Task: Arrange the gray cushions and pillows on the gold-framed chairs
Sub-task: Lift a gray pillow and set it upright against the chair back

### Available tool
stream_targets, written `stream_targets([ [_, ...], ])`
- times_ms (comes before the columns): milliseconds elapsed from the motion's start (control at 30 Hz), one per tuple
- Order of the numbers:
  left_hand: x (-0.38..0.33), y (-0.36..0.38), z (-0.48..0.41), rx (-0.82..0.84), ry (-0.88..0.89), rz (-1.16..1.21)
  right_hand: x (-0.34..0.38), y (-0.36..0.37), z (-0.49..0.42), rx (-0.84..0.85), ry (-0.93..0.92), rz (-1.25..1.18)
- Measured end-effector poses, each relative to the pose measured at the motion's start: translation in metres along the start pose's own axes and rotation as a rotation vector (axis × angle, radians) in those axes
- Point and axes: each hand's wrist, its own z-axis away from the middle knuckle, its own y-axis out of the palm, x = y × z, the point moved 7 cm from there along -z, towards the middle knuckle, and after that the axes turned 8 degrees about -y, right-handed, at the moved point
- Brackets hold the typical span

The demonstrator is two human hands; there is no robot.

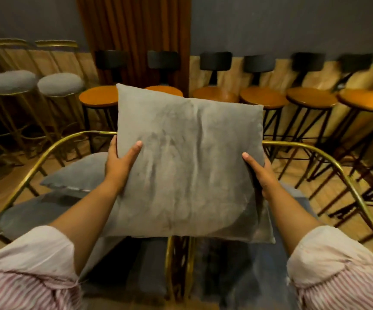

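I hold a square gray pillow upright in the air in front of me, above two gold-framed chairs. My left hand grips its left edge with the thumb on the front. My right hand grips its right edge the same way. The left chair's gold frame curves around a dark gray seat cushion, and a second gray pillow lies on that chair behind my left arm. The right chair's gold frame curves round its own gray seat cushion, mostly hidden by the pillow.
A row of several wooden-seat stools with black backs and legs stands along the far wall. Gold-legged stools with gray round seats stand at the far left. A brown curtain hangs behind. The two chairs' frames meet at the bottom centre.
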Motion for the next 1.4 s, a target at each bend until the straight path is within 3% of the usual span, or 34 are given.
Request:
stream_targets([
  [333, -0.005, 0.208, 0.055, 0.054, -0.073, 0.065, -0.011, -0.203, -0.04, -0.04, 0.068, -0.039],
  [533, -0.001, 0.304, 0.049, 0.198, -0.174, 0.095, -0.005, -0.27, -0.085, -0.034, 0.061, -0.044],
  [633, 0.008, 0.335, 0.029, 0.245, -0.243, 0.08, -0.011, -0.283, -0.114, -0.037, 0.068, -0.042],
  [833, 0.026, 0.39, -0.033, 0.154, -0.268, 0.062, -0.038, -0.296, -0.194, -0.115, 0.094, -0.045],
  [1000, 0.049, 0.442, -0.089, 0.161, -0.244, 0.037, -0.076, -0.296, -0.262, -0.072, 0.11, -0.019],
  [1400, 0.156, 0.491, -0.129, 0.198, -0.318, -0.048, -0.196, -0.303, -0.305, -0.169, 0.151, 0.017],
])
